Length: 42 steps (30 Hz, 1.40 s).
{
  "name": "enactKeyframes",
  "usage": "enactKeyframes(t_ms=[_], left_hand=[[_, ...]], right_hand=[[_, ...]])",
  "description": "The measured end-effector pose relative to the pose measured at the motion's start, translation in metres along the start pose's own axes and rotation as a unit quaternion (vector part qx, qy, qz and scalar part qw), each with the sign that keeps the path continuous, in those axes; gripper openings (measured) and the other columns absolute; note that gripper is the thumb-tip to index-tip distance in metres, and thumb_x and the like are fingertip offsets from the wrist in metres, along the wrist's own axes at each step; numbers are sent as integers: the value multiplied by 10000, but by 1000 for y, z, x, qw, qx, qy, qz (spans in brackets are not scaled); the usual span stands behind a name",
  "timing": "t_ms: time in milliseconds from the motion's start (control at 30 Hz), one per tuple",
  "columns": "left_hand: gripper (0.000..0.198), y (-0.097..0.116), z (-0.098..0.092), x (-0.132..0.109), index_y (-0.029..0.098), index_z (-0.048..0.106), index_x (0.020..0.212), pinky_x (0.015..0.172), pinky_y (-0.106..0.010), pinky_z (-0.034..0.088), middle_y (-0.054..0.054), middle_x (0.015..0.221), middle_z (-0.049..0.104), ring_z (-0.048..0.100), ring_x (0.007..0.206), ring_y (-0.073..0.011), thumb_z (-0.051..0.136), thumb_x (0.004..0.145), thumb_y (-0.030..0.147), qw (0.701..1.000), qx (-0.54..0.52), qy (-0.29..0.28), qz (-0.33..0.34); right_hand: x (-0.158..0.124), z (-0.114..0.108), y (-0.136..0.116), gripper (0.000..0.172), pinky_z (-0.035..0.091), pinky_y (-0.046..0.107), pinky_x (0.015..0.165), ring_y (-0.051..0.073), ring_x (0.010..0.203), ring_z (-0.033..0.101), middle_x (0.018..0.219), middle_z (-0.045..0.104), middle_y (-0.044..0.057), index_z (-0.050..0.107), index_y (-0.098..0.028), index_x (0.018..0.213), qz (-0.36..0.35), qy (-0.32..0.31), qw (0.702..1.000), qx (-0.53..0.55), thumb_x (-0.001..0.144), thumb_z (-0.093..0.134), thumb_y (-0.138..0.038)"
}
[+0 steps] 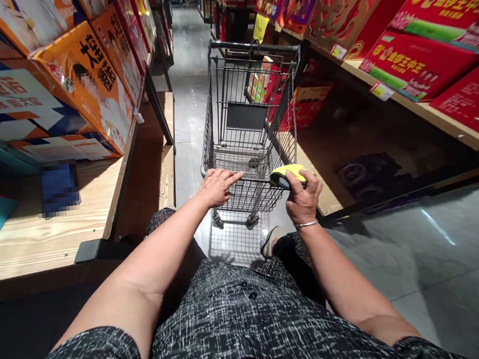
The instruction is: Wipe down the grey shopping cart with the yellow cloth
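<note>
A wire shopping cart (247,122) stands in front of me, its black handle bar at the far end. Over the cart's near rim lies my left hand (218,186), palm down, fingers stretched out and the hand open. Whether it presses on the wire or hovers just above, I cannot tell. My right hand (304,195), with a silver bangle at its wrist, is closed around a rounded yellow-and-black handheld device (284,176) by the near right corner of the cart. Its grip and underside are hidden by the fingers.
Orange and white cartons (88,87) are stacked on the wooden shelf (106,179) at left. Red gift boxes (407,62) line the right shelf (441,109), with price tags along its edge. A tiled aisle (191,42) runs ahead. A shoe (271,241) is near the cart's wheels.
</note>
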<state>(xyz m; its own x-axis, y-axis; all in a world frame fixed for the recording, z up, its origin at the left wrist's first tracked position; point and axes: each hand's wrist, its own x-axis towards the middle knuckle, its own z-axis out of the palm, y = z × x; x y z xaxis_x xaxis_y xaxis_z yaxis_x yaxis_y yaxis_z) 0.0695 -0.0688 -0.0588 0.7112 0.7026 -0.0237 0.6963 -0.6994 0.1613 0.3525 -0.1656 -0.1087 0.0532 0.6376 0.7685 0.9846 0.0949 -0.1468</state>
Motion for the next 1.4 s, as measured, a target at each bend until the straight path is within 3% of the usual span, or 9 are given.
enactKeyframes(t_ms=[167, 333, 433, 567, 733, 867, 1100, 1233, 1400], left_hand=[[834, 1, 4, 1, 297, 298, 1640, 1196, -443, 278, -50, 1554, 498, 410, 1396, -286, 633, 878, 256, 1000, -7, 4, -6], [861, -3, 7, 0, 199, 278, 1648, 1190, -419, 291, -101, 1508, 534, 443, 1375, -293, 637, 869, 270, 999, 18, 30, -24], [881, -9, 5, -4, 185, 259, 1654, 1175, -438, 286, -112, 1535, 516, 443, 1379, -303, 645, 870, 297, 998, 45, 25, -45], [889, -17, 2, -6, 208, 224, 1666, 1181, -452, 257, -108, 1607, 448, 416, 1407, -315, 633, 907, 430, 996, 63, 14, -61], [744, -23, 1, 3, 228, 246, 1666, 1198, -467, 237, -96, 1644, 408, 403, 1427, -325, 396, 1015, 557, 994, 50, 12, -99], [673, -33, -2, 17, 242, 357, 1625, 1221, -478, 214, -84, 1635, 414, 378, 1461, -336, 344, 1027, 552, 990, 34, 13, -134], [591, -56, -19, 43, 163, 556, 1456, 1177, -479, 276, -145, 1419, 567, 470, 1350, -341, 276, 1057, 496, 992, 47, -4, -120], [582, -66, -28, 53, 171, 642, 1313, 1170, -481, 284, -134, 1339, 598, 482, 1334, -343, 266, 1065, 539, 990, 46, -18, -131], [531, -75, -32, 59, 194, 678, 1252, 1172, -472, 278, -117, 1327, 603, 469, 1343, -335, 324, 1059, 540, 990, 25, -25, -133]], right_hand=[[-8, 21, -41, 750, 474, 537, 1067, 320, 1239, 460, 1364, 490, 138, 621, -284, 1421, 8, -42, 998, 36, 747, 486, 16], [7, 42, -90, 602, 485, 412, 1063, 261, 1192, 494, 1393, 529, 93, 671, -326, 1361, -64, -133, 987, 67, 874, 495, -19], [15, 38, -82, 542, 491, 391, 1021, 250, 1164, 513, 1393, 552, 96, 663, -328, 1372, -102, -150, 982, 57, 925, 518, -58], [9, 22, -46, 480, 511, 392, 994, 237, 1178, 529, 1365, 585, 69, 678, -344, 1337, -140, -128, 980, 59, 955, 517, -101], [-3, 11, -19, 418, 512, 445, 1036, 261, 1194, 538, 1301, 598, 89, 735, -323, 1247, -87, -106, 989, 48, 951, 507, -137], [-1, 26, -19, 401, 475, 492, 1091, 292, 1240, 508, 1308, 584, 104, 734, -341, 1264, -61, -129, 988, 51, 949, 545, -181], [7, 64, -28, 397, 412, 520, 1143, 311, 1319, 425, 1390, 525, 103, 690, -367, 1332, -42, -152, 986, 50, 958, 608, -261], [-7, 82, -32, 440, 400, 501, 1115, 312, 1372, 382, 1471, 523, 78, 642, -394, 1388, -76, -230, 970, 32, 976, 598, -244], [-51, 105, -46, 399, 448, 489, 1023, 299, 1328, 432, 1509, 564, 52, 677, -350, 1327, -147, -434, 889, 21, 1011, 488, -196]])
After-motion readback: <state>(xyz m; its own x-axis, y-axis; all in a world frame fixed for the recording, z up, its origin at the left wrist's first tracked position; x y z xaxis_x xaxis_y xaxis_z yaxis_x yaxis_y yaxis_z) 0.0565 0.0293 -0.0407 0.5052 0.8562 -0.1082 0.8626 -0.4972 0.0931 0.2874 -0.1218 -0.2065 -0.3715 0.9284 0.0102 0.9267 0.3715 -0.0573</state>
